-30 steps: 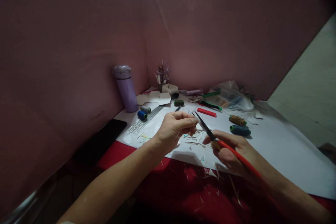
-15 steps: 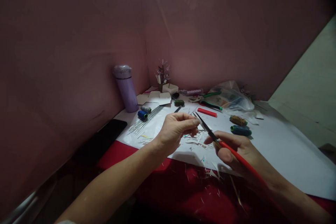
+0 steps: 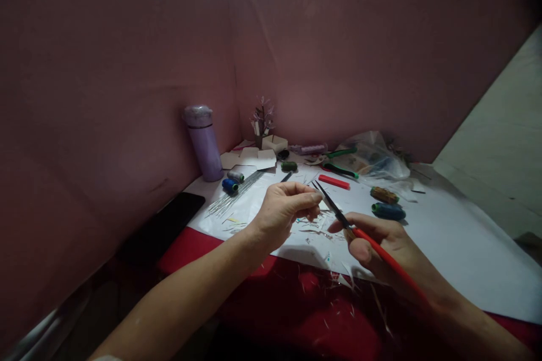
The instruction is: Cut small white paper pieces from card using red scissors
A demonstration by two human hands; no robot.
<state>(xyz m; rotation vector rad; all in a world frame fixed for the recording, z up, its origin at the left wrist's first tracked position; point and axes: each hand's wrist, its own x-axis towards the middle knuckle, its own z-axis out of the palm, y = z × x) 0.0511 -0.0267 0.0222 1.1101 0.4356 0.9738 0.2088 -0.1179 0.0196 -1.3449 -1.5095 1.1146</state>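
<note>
My left hand (image 3: pixel 285 211) is closed in a pinch over the near part of the table. What its fingertips hold is too small to make out. My right hand (image 3: pixel 381 245) grips red-handled long-nose pliers (image 3: pixel 336 208), their thin black tips slightly parted right beside the left fingertips. Under both hands, cut scraps and thin slivers (image 3: pixel 315 231) lie scattered on the white sheet (image 3: pixel 457 242), and some have dropped onto the red cloth (image 3: pixel 296 304).
Thread spools (image 3: pixel 387 211) lie to the right and blue ones (image 3: pixel 230 185) to the left, by a bundle of thin wires (image 3: pixel 237 194). Behind are a red bar (image 3: pixel 334 181), green-handled cutters (image 3: pixel 341 170), a plastic bag (image 3: pixel 375 155) and a purple bottle (image 3: pixel 204 144). A dark flat slab (image 3: pixel 169 220) sits left.
Almost nothing differs. Both hands and the pliers keep the same place and grip, with the tips still parted beside the left fingertips.
</note>
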